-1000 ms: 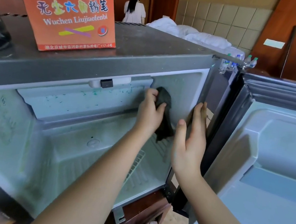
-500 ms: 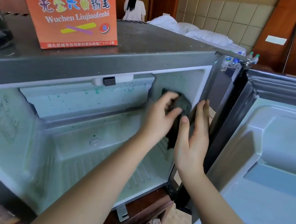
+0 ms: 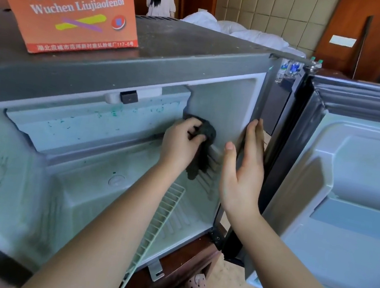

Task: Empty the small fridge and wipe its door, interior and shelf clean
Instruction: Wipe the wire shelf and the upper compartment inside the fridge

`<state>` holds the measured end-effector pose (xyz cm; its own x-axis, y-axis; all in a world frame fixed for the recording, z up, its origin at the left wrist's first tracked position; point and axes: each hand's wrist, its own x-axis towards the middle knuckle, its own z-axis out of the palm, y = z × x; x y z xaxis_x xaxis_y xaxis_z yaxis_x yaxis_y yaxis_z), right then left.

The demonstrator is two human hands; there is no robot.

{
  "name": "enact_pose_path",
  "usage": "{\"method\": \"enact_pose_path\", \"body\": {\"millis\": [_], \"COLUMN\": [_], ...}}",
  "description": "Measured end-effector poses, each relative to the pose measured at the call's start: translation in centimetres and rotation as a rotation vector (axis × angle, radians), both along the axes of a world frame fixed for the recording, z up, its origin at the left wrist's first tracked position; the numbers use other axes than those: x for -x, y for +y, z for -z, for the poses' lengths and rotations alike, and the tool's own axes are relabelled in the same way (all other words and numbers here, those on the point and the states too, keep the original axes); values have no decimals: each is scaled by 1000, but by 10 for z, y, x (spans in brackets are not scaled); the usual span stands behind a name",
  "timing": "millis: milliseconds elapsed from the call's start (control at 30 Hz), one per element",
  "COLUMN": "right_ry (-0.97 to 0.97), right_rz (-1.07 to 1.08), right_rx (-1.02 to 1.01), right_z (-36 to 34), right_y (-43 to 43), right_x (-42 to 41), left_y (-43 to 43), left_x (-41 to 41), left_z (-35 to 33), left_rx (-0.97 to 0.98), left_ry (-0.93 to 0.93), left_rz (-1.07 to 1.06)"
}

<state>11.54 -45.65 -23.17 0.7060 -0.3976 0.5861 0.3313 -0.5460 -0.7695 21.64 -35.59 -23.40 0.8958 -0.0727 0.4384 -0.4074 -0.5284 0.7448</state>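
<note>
Fridge: the small fridge [image 3: 145, 70] stands open, and its door [image 3: 359, 190] is swung out to three o'clock of the view. Only a wire shelf shows inside, so the emptying looks done.
Cloth: the dark cloth [image 3: 204, 143] is at about two o'clock of the opening. It is pressed on the right inner wall [image 3: 226, 100] just beside the end of the freezer box [image 3: 90, 126], with its tail hanging down.
Left hand: the left hand [image 3: 179, 142] is curled round the cloth, bunching it against the wall.
Right hand: the right hand [image 3: 243, 175] is flat with straight fingers and holds nothing. Its fingertips rest on the wall's front edge at three o'clock of the opening.
Just changed: half a second ago the cloth was out near the front edge, close to the right hand. It has since come back and lower, into the corner by the freezer box. The right hand has barely moved.
Meaning: this looks like back-and-forth rubbing, so the interior wipe is under way on the upper right wall.
Shelf: the wire shelf [image 3: 162, 217] sits at six o'clock of the opening. It is tilted, and its front end pokes past the lip.
Left to do: green specks [image 3: 113, 114] still mark the freezer box at ten o'clock. The shelf and door probably still need wiping.
On top: an orange box [image 3: 67, 6] stands at eleven o'clock.
</note>
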Motion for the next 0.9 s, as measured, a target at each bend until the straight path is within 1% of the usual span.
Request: {"method": "enact_pose_path", "body": {"millis": [33,100,167,233,267,300,400,533,633,667,733,800,900], "right_ry": [2,9,20,29,33,39,45,38,25,23,26,29,30], "right_rz": [-4,-19,-25,-27,-31,-40,-67,-61,-69,-71,-77,-86,-96], "right_rx": [-3,-6,-6,0,8,21,59,68,61,55,41,32,34], "right_z": [0,0,0,0,-1,-1,0,1,2,2,3,4,4], "right_y": [0,0,-1,-1,-1,-2,-4,-4,-4,-4,-4,-4,-4], "right_x": [1,1,2,2,2,2,3,3,1,1,1,2,2], "left_y": [-1,-5,-12,-17,-18,-19,-22,-24,-31,-34,-36,-37,-28], "left_x": [0,-4,-13,-26,-32,-38,-39,-12,13,22,32,23,-7], "left_z": [-7,-32,-57,-70,-69,-64,-39,-21,-25,-32,-53,-66,-62], "left_rx": [38,174,308,400,392,344,211,232,303,347,416,439,414], "left_ry": [-56,-184,-245,-273,-263,-255,-299,-366,-436,-439,-371,-272,-115], "left_rz": [-14,-84,-173,-260,-279,-281,-203,-131,-67,-25,16,-26,-109]}}
